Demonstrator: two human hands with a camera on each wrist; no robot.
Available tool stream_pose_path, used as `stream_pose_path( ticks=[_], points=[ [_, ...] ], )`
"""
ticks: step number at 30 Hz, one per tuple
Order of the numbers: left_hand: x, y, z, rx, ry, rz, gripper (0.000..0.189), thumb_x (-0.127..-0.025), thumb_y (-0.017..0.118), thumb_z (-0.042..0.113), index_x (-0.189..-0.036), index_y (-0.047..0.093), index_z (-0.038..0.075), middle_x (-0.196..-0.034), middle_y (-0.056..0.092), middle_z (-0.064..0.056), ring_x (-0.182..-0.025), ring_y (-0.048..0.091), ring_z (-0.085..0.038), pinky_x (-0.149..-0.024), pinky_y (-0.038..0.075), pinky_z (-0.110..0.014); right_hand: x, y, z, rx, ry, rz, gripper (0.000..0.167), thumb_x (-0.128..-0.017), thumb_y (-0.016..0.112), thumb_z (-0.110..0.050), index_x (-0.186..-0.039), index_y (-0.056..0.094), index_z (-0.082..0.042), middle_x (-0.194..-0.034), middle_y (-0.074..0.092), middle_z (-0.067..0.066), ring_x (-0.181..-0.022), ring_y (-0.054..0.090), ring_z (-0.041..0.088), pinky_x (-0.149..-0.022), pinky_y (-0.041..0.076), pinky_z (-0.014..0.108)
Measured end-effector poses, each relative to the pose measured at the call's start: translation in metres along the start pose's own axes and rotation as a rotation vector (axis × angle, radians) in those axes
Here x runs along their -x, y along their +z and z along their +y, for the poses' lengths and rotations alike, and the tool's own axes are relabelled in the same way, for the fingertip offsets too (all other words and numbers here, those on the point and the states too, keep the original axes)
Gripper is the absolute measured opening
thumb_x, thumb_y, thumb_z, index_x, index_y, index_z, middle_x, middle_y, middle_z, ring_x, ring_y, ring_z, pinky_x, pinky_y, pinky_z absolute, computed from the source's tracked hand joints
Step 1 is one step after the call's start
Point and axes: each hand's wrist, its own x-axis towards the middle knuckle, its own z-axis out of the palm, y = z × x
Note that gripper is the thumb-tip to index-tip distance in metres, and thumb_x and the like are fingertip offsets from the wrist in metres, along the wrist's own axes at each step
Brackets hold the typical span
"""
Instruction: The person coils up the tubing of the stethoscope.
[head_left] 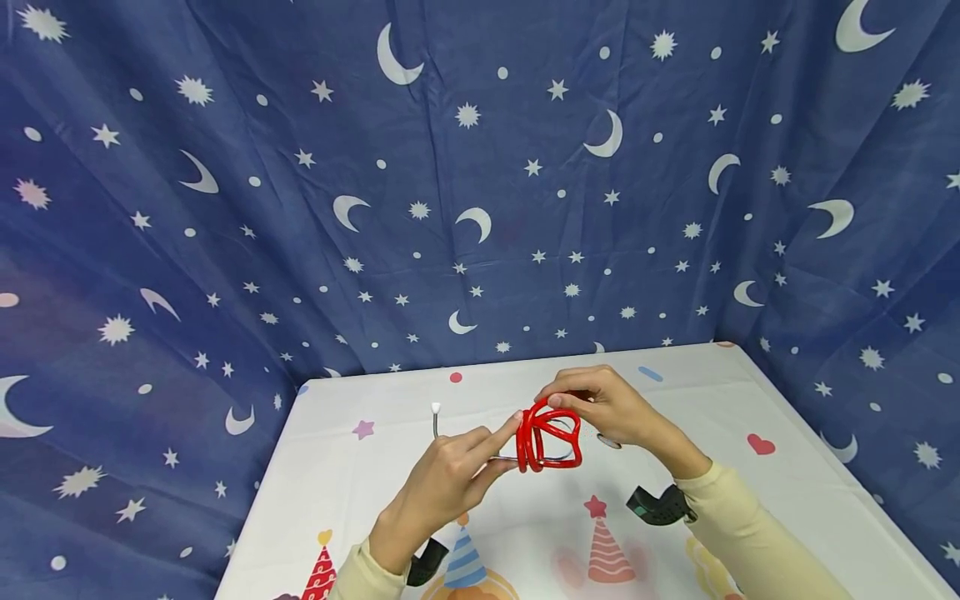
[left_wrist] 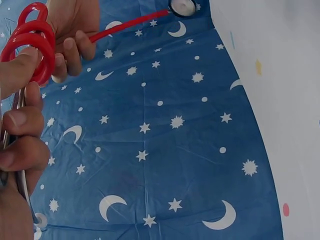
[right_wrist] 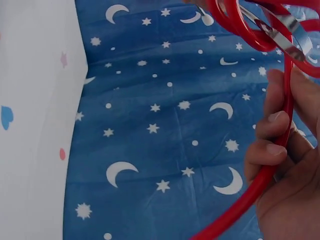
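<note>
A stethoscope with red tubing point(head_left: 577, 437) is held up over the table, its tube wound into several loops. My left hand point(head_left: 450, 475) grips the metal ear tubes, with a finger and thumb against the loops. A white ear tip point(head_left: 436, 407) sticks up behind that hand. On the other side, my right hand point(head_left: 611, 408) pinches the top of the coil. In the right wrist view its fingers point(right_wrist: 272, 152) curl round the red tube. The free end of the tube point(left_wrist: 130, 26) runs out past the right hand to the round chest piece point(left_wrist: 183, 7).
Beneath the hands is a table with a white cloth point(head_left: 360, 492) printed with party hats, stars and a heart. A blue curtain point(head_left: 510, 208) with moons and stars hangs behind and at both sides. Dark wrist cameras point(head_left: 660, 506) sit on both wrists.
</note>
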Motion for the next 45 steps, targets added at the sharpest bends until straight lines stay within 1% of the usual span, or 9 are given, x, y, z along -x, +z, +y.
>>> stream_pose_path(
  ticks=[6, 11, 17, 18, 22, 25, 33, 39, 45],
  points=[
    [0.0, 0.0, -0.002, 0.016, -0.008, 0.047, 0.064, -0.083, 0.077, 0.016, -0.141, 0.051, 0.004, -0.077, 0.062, 0.005, -0.063, 0.062, -0.002, -0.061, 0.047, -0.009, 0.003, 0.01, 0.002, -0.037, 0.069, 0.028, 0.021, -0.094, 0.063, -0.004, -0.113, 0.072, -0.003, -0.099, 0.074, 0.01, -0.082, 0.068, 0.013, -0.073, 0.059, 0.028],
    [0.0, 0.001, -0.002, 0.039, -0.038, 0.079, 0.062, -0.087, 0.074, 0.017, -0.142, 0.049, 0.004, -0.079, 0.064, 0.005, -0.065, 0.064, -0.002, -0.061, 0.047, -0.01, 0.006, 0.019, 0.005, -0.045, 0.108, 0.048, 0.024, -0.094, 0.062, -0.004, -0.117, 0.07, -0.001, -0.107, 0.073, 0.014, -0.09, 0.069, 0.01, -0.075, 0.059, 0.027],
    [0.001, 0.003, -0.003, 0.108, -0.099, 0.121, 0.063, -0.087, 0.073, 0.013, -0.144, 0.047, 0.003, -0.085, 0.07, 0.0, -0.063, 0.062, -0.002, -0.058, 0.041, -0.005, 0.011, 0.029, 0.009, -0.035, 0.181, 0.09, 0.013, -0.096, 0.059, -0.006, -0.101, 0.072, -0.003, -0.081, 0.069, 0.01, -0.066, 0.054, 0.007, -0.058, 0.052, 0.025],
    [0.001, 0.004, -0.003, 0.116, -0.108, 0.127, 0.063, -0.087, 0.073, 0.013, -0.144, 0.047, 0.003, -0.085, 0.07, -0.001, -0.062, 0.06, -0.002, -0.057, 0.04, -0.005, 0.012, 0.031, 0.009, -0.048, 0.189, 0.094, 0.013, -0.096, 0.06, -0.006, -0.1, 0.071, -0.003, -0.078, 0.067, 0.009, -0.065, 0.053, 0.006, -0.058, 0.052, 0.024],
    [0.001, 0.008, -0.003, 0.131, -0.141, 0.156, 0.06, -0.089, 0.072, 0.013, -0.143, 0.049, 0.003, -0.077, 0.066, 0.0, -0.058, 0.051, -0.001, -0.055, 0.037, -0.004, 0.015, 0.041, 0.01, -0.086, 0.195, 0.111, 0.01, -0.095, 0.061, -0.008, -0.094, 0.069, -0.001, -0.066, 0.056, 0.007, -0.058, 0.047, 0.003, -0.054, 0.048, 0.02],
    [0.002, 0.011, -0.004, 0.127, -0.175, 0.188, 0.057, -0.09, 0.07, 0.016, -0.142, 0.05, 0.003, -0.071, 0.06, 0.002, -0.056, 0.044, -0.002, -0.055, 0.036, -0.005, 0.017, 0.049, 0.009, -0.081, 0.209, 0.131, 0.013, -0.097, 0.06, -0.012, -0.09, 0.067, -0.004, -0.059, 0.048, 0.006, -0.054, 0.041, 0.001, -0.047, 0.04, 0.019],
    [0.005, 0.014, -0.007, 0.059, -0.226, 0.239, 0.056, -0.09, 0.071, 0.017, -0.142, 0.052, 0.005, -0.069, 0.055, 0.003, -0.056, 0.041, -0.003, -0.053, 0.034, -0.008, 0.025, 0.062, -0.001, -0.03, 0.23, 0.167, 0.014, -0.101, 0.054, -0.017, -0.1, 0.065, -0.008, -0.064, 0.049, -0.002, -0.053, 0.041, 0.0, -0.046, 0.041, 0.02],
    [0.004, 0.012, -0.008, 0.032, -0.252, 0.249, 0.06, -0.087, 0.074, 0.014, -0.141, 0.052, 0.006, -0.068, 0.054, 0.003, -0.057, 0.043, -0.004, -0.054, 0.036, -0.009, 0.027, 0.064, -0.007, -0.022, 0.25, 0.168, 0.015, -0.103, 0.052, -0.022, -0.098, 0.064, -0.014, -0.063, 0.046, -0.006, -0.052, 0.04, -0.001, -0.045, 0.039, 0.021],
    [0.004, 0.008, -0.008, 0.001, -0.299, 0.275, 0.067, -0.081, 0.078, 0.007, -0.142, 0.051, 0.006, -0.069, 0.057, 0.001, -0.058, 0.046, -0.005, -0.053, 0.038, -0.009, 0.031, 0.067, -0.006, -0.028, 0.268, 0.143, 0.025, -0.103, 0.052, -0.019, -0.119, 0.066, -0.006, -0.06, 0.045, -0.006, -0.05, 0.039, -0.001, -0.043, 0.036, 0.019]
  ],
)
